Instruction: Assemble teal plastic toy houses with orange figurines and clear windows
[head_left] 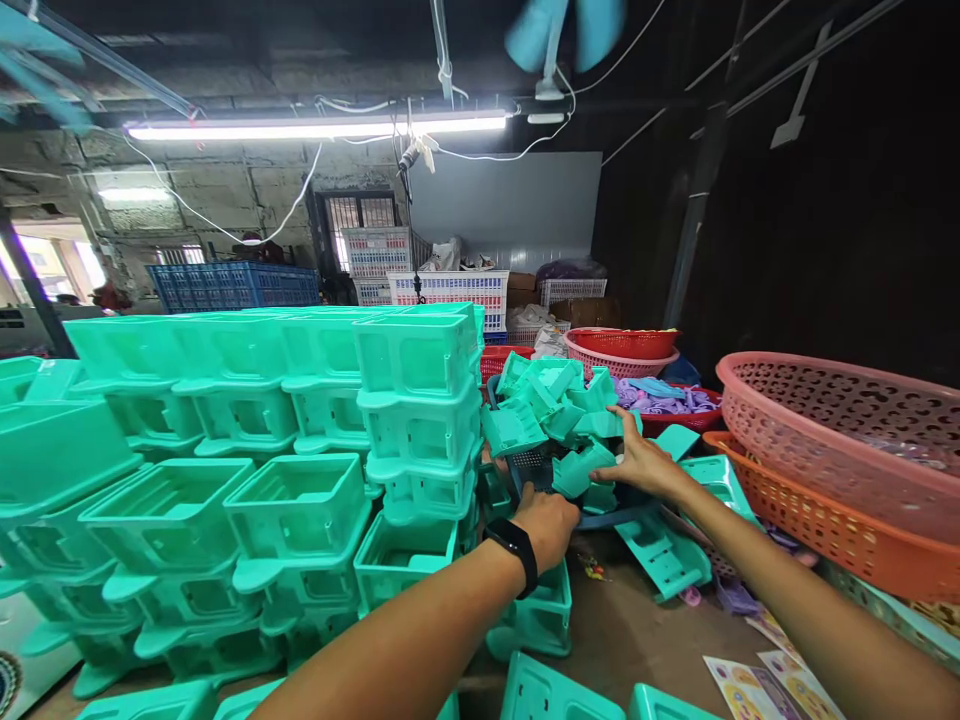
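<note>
A dark plastic basket (529, 470) holds a heap of teal plastic parts (551, 395). My left hand (546, 522), with a black band on its wrist, is curled at the basket's near rim; its fingertips are partly hidden. At the right side of the heap is my right hand (639, 462), thumb and fingers spread against the loose pieces, with none clearly gripped. Left of the basket rise stacks of teal box-shaped parts (412, 360). A flat teal part with slots (666, 555) leans below the right side of the basket.
On the right, a large pink basket (832, 420) rests on an orange basket (847, 510). Purple parts (667, 398) fill a red basket behind. Printed sticker sheets (757, 685) lie on the brown tabletop (630, 645). More teal parts (559, 690) sit at the front edge.
</note>
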